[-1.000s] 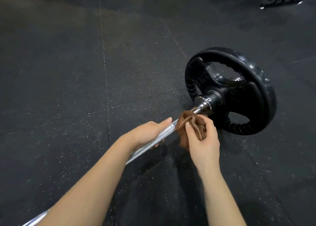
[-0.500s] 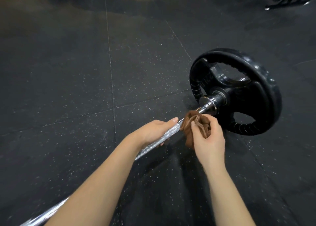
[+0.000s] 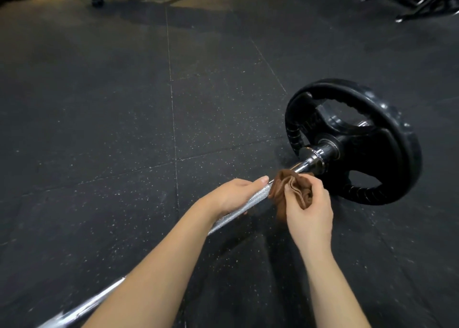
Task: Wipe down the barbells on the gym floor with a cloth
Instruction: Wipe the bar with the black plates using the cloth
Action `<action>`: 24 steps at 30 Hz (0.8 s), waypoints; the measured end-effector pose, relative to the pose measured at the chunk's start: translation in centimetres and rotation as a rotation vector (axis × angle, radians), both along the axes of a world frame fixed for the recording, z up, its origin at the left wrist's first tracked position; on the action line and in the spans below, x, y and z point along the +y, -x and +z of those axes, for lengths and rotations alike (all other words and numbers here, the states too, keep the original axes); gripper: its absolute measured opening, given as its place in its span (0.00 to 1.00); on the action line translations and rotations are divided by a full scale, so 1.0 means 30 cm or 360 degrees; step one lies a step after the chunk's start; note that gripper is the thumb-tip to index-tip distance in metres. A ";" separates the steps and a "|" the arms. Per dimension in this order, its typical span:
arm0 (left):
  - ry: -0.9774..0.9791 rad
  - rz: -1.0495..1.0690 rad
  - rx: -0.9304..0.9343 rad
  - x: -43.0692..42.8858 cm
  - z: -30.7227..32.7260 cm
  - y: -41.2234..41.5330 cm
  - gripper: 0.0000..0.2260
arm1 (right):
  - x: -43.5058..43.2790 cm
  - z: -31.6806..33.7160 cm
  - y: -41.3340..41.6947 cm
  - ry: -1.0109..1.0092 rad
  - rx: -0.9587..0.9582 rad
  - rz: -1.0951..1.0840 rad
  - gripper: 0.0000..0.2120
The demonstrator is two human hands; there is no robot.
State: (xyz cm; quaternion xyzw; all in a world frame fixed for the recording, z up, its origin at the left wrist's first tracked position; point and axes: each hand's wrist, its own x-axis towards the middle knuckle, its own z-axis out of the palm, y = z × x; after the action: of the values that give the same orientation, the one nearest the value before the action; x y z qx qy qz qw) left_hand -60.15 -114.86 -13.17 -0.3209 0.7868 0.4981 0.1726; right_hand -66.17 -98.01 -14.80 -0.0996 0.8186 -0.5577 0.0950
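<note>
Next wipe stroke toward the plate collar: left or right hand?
Right. The right hand grips the brown cloth bunched against the bar just short of the collar. The left hand holds the bare knurled section with no cloth, so it probably serves best steadying the bar.

Barbell: chrome knurled steel barbell (image 3: 238, 206) lay on the floor, black plate mounted.
Cloth: crumpled brown cloth (image 3: 285, 188) was wrapped around the shaft.

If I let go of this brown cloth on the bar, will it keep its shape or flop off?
Probably flops: the brown cloth bunches in soft folds in the right hand, and a tail hangs below the bar. Likely light, since a pinch holds it. The knurled steel may snag it slightly.
</note>
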 end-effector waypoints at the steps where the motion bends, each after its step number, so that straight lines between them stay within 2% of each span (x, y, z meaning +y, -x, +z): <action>1: 0.0015 0.0005 0.0018 0.000 0.000 0.000 0.36 | -0.005 0.000 -0.022 0.0018 0.0000 -0.0010 0.13; 8: 0.0100 -0.0055 0.0071 -0.031 -0.005 -0.022 0.27 | -0.021 -0.034 -0.155 0.0142 -0.0035 0.0081 0.14; 14: 0.0216 -0.0067 -0.0099 -0.058 0.035 -0.183 0.33 | -0.007 -0.019 -0.047 0.0026 0.0065 0.0016 0.15; 19: 0.0307 0.0048 -0.0275 -0.038 0.048 -0.272 0.36 | -0.058 -0.025 -0.165 0.0100 0.0072 0.0036 0.16; 24: 0.0667 0.0107 -0.0243 -0.012 0.012 -0.265 0.36 | -0.087 -0.054 -0.259 0.0099 0.0057 0.0164 0.17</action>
State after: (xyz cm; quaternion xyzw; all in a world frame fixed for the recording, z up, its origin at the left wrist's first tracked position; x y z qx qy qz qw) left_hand -52.21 -115.22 -12.79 -0.4126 0.8466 0.3036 0.1445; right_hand -58.39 -100.61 -16.42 -0.1546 0.7961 -0.5754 0.1058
